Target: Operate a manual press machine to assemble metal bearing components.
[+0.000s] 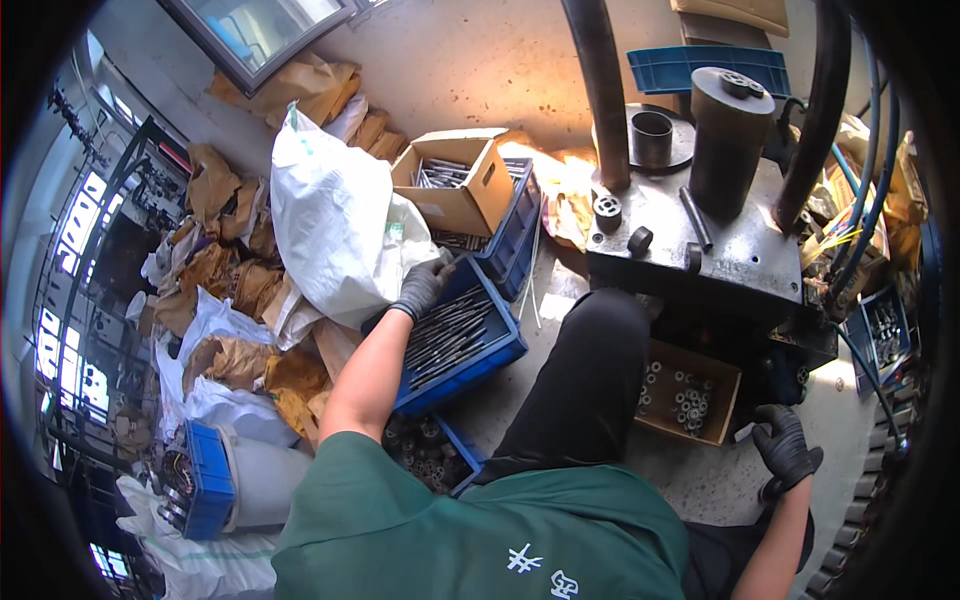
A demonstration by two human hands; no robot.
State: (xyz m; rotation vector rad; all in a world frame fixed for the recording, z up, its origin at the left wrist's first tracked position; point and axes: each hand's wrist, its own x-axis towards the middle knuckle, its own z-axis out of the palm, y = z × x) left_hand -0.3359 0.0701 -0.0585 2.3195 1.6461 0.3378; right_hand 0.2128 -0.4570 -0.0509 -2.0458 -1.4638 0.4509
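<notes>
My left hand (424, 287), in a dark glove, is at the upper rim of a blue plastic crate (510, 350), fingers bent over it. Long thin metal rods (447, 338) lie side by side in this crate. A large white woven sack (335, 225) stands against the crate, just beyond my left hand. On the right, my gloved right hand (783, 447) hangs low with its fingers loosely apart and nothing visible in them. Nearest to it is an open cardboard box (722, 410) holding small metal rings (692, 408).
A heavy steel press (650, 235) with thick columns and loose cylindrical parts stands ahead right. Behind the rods, a cardboard box (470, 205) of metal pieces sits on another blue crate. Crumpled brown paper (255, 290) is heaped left. Blue hoses (868, 190) hang at the right.
</notes>
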